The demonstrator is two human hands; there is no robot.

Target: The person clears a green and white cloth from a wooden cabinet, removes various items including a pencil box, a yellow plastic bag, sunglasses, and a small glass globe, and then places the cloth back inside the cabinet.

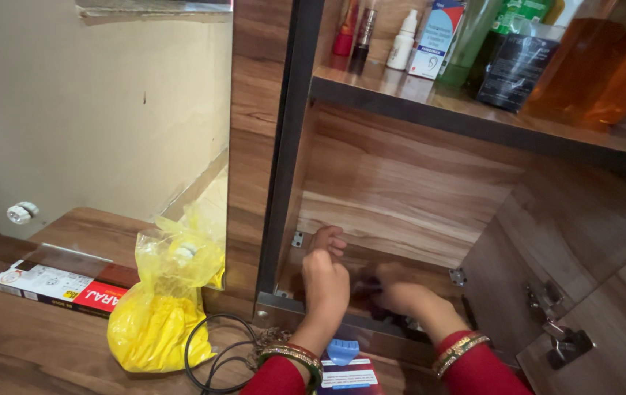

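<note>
A long flat box [57,287] in white, red and black lies at the far left of the wooden counter [6,351], with a yellow plastic bag [163,307] slumped just beside it and a loop of black cable [218,355] touching the bag's right side. A mirror panel [93,110] rises behind them, reflecting a pale wall. Right of the mirror, an open wooden cabinet [401,190] shows a dim lower compartment, into which a person in red sleeves and bangles reaches with both hands. The left hand [325,274] rests at the compartment's front edge, its fingers curled inward and pressed together. The right hand [401,292] lies lower and just beside it, fingers curled down over a small dark object [368,287] on the compartment floor; the shadow makes it hard to tell what the object is or whether it is truly gripped. Below the hands, a blue and white box [347,369] sits at the frame's bottom edge. On the upper shelf [437,110] stand a white dropper bottle [403,40], a small carton [434,36], a green bottle [474,36] and an amber bottle [598,62]. The cabinet door [583,278] hangs open at the right.
</note>
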